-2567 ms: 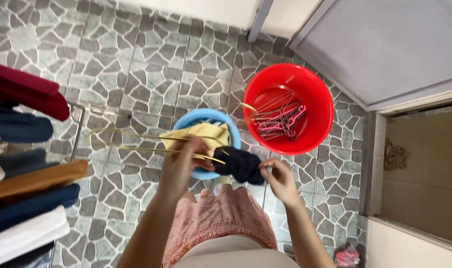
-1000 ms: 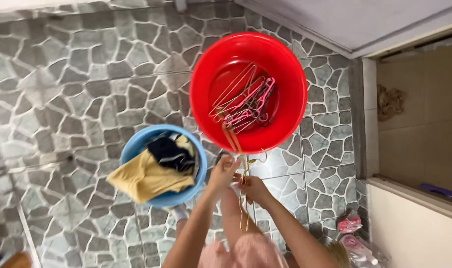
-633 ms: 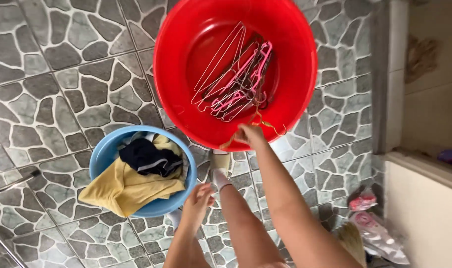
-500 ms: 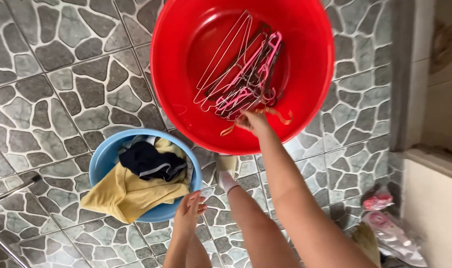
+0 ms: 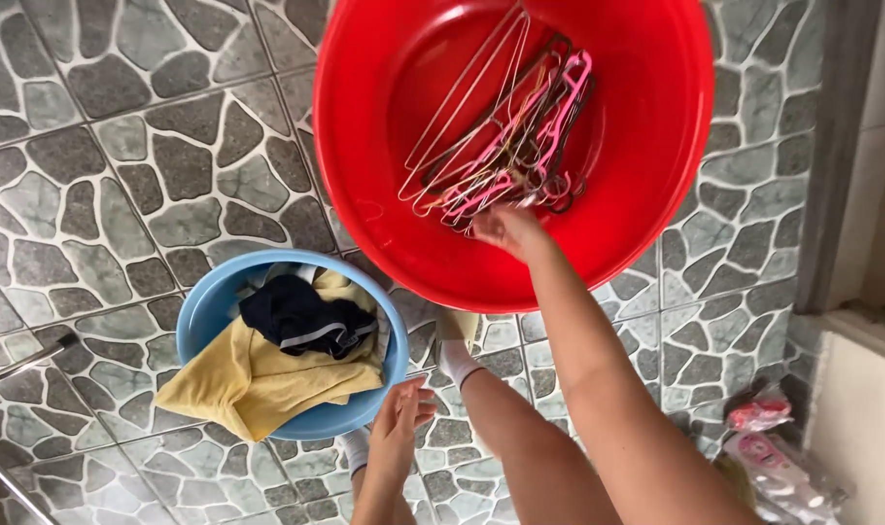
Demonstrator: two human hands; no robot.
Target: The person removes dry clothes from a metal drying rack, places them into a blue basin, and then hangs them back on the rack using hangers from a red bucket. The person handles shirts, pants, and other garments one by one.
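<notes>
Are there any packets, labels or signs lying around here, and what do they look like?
Plastic packet: on the tiled floor at lower right by the wall, small, crumpled, red and clear.
Plastic wrapper: just below it, longer, crinkled, clear with pink and white parts.
No signs or screens in view.

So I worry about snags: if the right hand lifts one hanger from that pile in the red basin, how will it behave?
The hangers are thin wire, hooks and frames interlocked, so several would likely lift together. They look light and springy and may bend. The right hand is at the pile's edge; the red basin seems light enough to shift.
</notes>
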